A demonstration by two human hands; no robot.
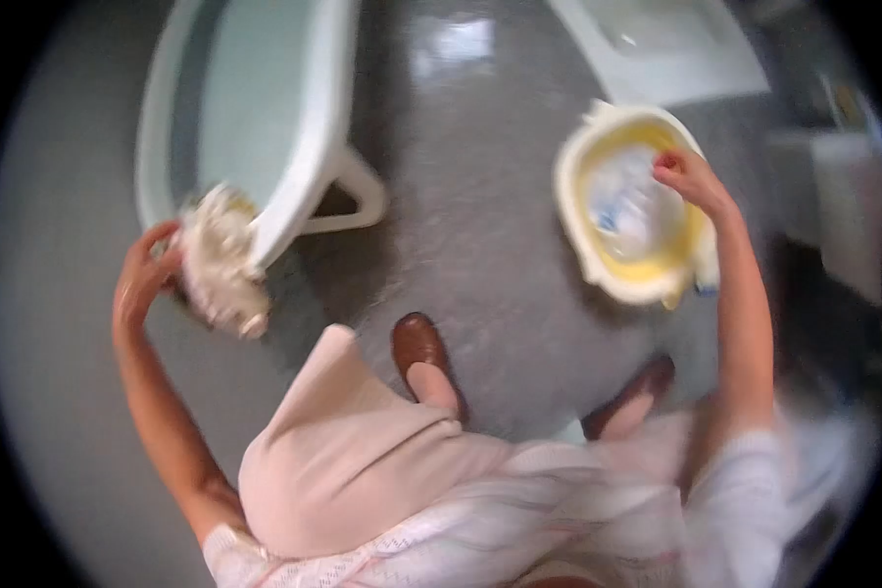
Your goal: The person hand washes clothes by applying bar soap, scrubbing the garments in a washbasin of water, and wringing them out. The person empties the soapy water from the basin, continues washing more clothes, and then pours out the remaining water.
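At the left, my left hand (152,269) has its fingers against a bundled cream cloth (223,263), which hangs over the near end of a white tub (309,147). The fingers curl at the cloth's left side. On the right, my right hand (693,181) is above a white and yellow basin (570,186), its fingers pressed together near the basin's right rim. Whatever those fingers may hold is too small and blurred to make out. White and blue items (627,201) lie inside the basin, blurred.
A white fixture with a recessed top (671,49) stands at the upper right. Pale containers (843,196) are blurred at the far right. Brown shoes (418,340) and a light pink garment (363,461) are below, on and over the grey floor (470,225).
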